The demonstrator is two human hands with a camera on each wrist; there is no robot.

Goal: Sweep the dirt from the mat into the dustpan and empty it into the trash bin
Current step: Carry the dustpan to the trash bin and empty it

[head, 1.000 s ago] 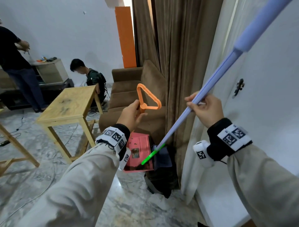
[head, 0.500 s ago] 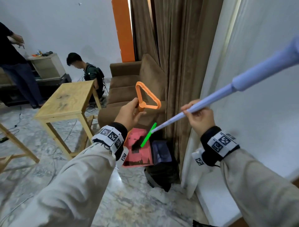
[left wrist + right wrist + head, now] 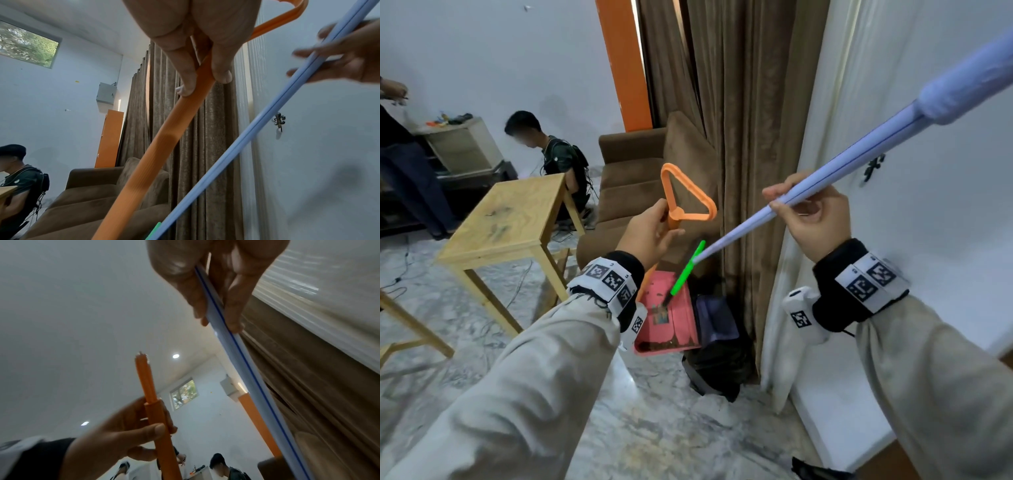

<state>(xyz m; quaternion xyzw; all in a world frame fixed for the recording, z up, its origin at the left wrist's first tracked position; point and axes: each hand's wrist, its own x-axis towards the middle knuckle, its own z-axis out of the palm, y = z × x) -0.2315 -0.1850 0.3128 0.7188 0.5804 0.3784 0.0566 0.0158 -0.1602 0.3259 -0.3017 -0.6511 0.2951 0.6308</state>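
Brown curtain (image 3: 739,137) is seen at frame centre, with a brown sofa (image 3: 626,192) to its left. A wooden bench (image 3: 510,216) is seen at middle left; what lies on its top cannot be told.

Black trash bin (image 3: 719,359) is seen below centre on the marble floor (image 3: 654,428), lined with a dark bag; its contents cannot be made out.

Pink dustpan (image 3: 671,318) is held just left of the bin, tilted, with dark dirt gathered along its lower edge.

Broom (image 3: 825,171) is held slanting down from upper right; its green lower end is over the dustpan.

Left hand (image 3: 650,236): grip clenched round the orange dustpan handle (image 3: 164,146).

Right hand (image 3: 811,219): grip clenched round the broom's pale blue shaft.
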